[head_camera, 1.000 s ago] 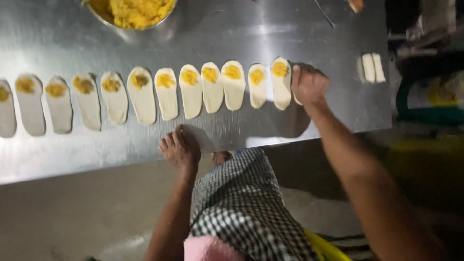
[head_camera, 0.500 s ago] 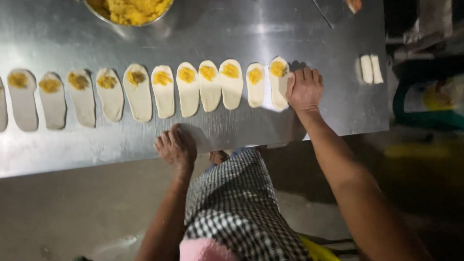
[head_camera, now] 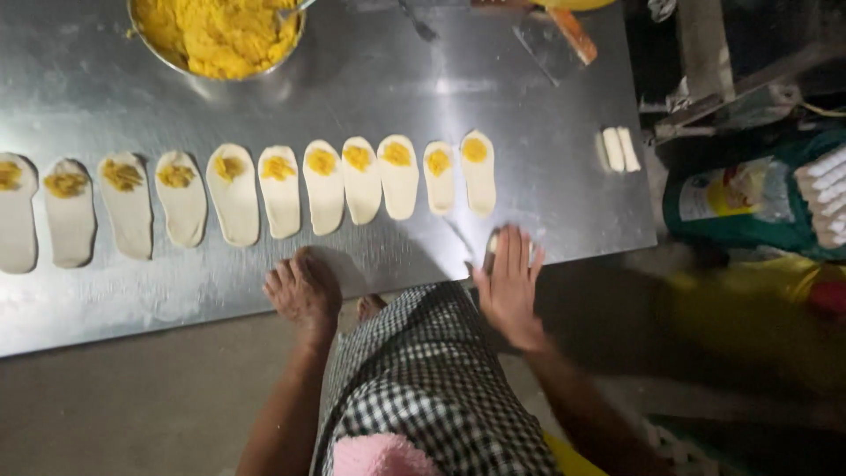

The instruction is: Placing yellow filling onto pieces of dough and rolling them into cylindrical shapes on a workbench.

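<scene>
A row of flattened oval dough pieces (head_camera: 280, 191) runs left to right across the steel tabletop (head_camera: 546, 203), each with a dab of yellow filling at its far end. The left hand (head_camera: 302, 291) rests palm down and open on the near edge of the tabletop, just near of the middle of the row and not touching any dough. The right hand (head_camera: 509, 284) lies open with fingers straight at the near edge, just near and right of the last dough piece in the row (head_camera: 478, 173); a small pale rolled piece of dough (head_camera: 492, 251) shows at its fingers, though whether it is gripped cannot be told. A metal bowl of yellow filling (head_camera: 218, 35) stands at the far left. Two small dough strips (head_camera: 619, 148) lie well apart at the right edge.
</scene>
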